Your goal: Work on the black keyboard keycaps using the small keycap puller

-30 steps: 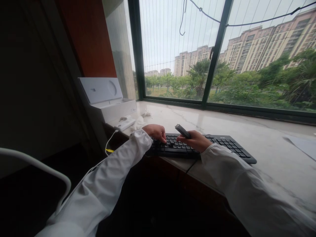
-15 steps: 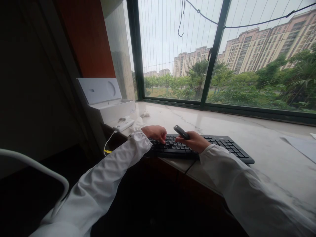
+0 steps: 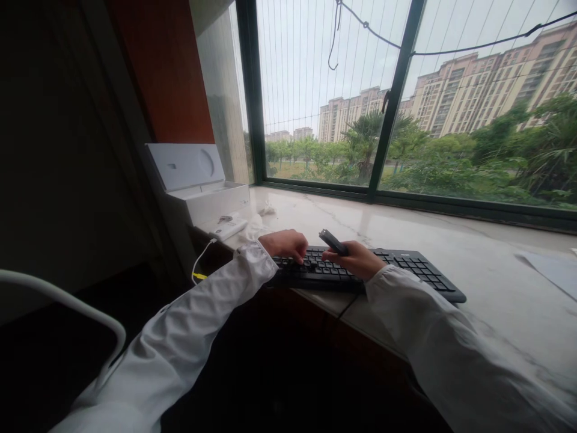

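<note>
A black keyboard [image 3: 419, 270] lies along the front edge of the marble sill, with a number pad at its right end. Over its left part is my left hand [image 3: 287, 245], fingers curled down at the keys and closed. Whether anything small is between those fingers is hidden. My right hand [image 3: 358, 260] is wrapped round a slim black hand tool [image 3: 332, 242], its blunt, notched end tilted up and to the left. That hand is above the middle of the keyboard, with a finger or thumb pointing toward the keys.
An open white box [image 3: 211, 201] stands at the left end of the marble sill [image 3: 496, 288]. Before it lies a white power bank-like device [image 3: 229, 228] with a white cable [image 3: 201, 255]. A paper sheet [image 3: 547, 270] lies far right. Behind is a window [image 3: 324, 108].
The whole view has shifted slightly. Both hands keep nearly the same place over the keyboard, and the black tool stays in my right hand.
</note>
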A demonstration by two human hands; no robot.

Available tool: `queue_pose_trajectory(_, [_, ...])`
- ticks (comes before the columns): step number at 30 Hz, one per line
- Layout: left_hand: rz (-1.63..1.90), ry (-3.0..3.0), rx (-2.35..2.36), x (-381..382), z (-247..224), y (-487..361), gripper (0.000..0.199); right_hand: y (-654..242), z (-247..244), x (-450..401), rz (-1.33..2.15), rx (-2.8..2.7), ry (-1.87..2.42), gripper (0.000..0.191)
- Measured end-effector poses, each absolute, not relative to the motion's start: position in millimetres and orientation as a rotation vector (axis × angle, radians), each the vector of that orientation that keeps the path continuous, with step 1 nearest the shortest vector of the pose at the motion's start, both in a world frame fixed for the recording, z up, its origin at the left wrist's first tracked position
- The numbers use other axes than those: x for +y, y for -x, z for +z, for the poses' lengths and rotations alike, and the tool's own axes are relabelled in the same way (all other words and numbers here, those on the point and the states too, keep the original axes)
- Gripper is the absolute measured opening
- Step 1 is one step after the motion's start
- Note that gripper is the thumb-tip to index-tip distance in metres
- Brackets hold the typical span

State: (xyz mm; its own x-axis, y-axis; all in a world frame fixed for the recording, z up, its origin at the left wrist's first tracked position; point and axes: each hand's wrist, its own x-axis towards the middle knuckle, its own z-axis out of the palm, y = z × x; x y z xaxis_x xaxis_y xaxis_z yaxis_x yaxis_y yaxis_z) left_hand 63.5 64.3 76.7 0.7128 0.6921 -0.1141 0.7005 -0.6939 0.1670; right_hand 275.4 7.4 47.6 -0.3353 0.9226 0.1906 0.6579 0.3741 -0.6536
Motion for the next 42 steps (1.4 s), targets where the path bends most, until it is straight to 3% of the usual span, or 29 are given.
queue_pose_trajectory(7, [0.382, -2.812, 1.240, 26.6, 62.2, -48.4, 0.015, -273.3, 45.4, 8.2, 0.648, -2.079, 1.349, 0.043])
queue_pose_trajectory(42, [0.244, -2.882, 1.180, 24.4, 69.8, -44.6, 0.021, -273.0, 47.0, 6.8, 0.653, -2.072, 1.340, 0.042])
